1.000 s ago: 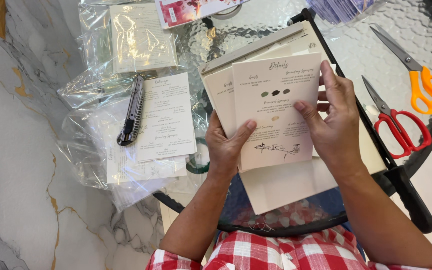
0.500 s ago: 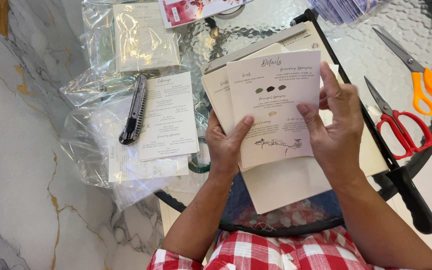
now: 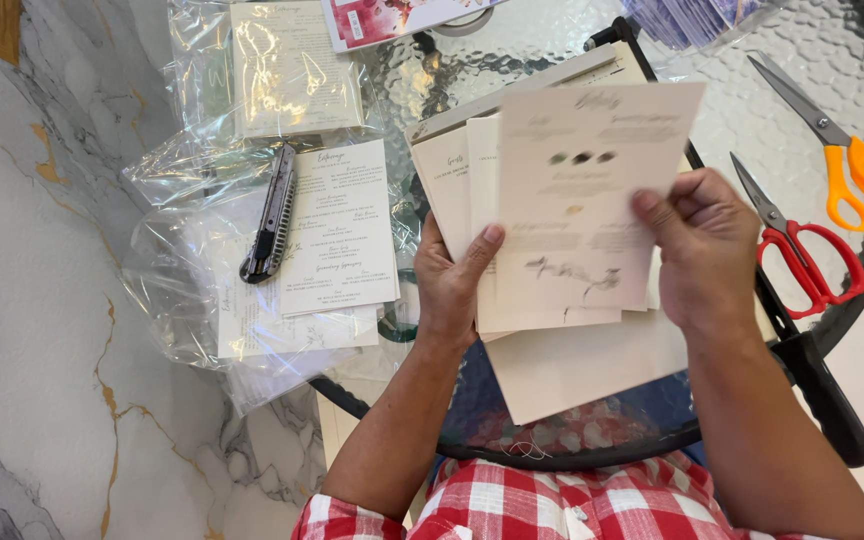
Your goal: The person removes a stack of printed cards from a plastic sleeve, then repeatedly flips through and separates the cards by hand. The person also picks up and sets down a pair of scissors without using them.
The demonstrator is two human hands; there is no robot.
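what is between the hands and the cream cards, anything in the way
Nothing visible. The right hand pinches the top card directly at its right edge, and the left hand grips the stack of cards behind it, thumb on the front. Both scissors lie off to the right.

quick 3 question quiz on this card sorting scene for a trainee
1. True or false: the right hand lifts the top card off the stack of cream cards.
2. Which scissors lie nearer the right hand: A) red scissors B) orange scissors?
3. What dark tool rests on the printed sheets near the left hand?

Key: 1 true; 2 A; 3 the utility knife.
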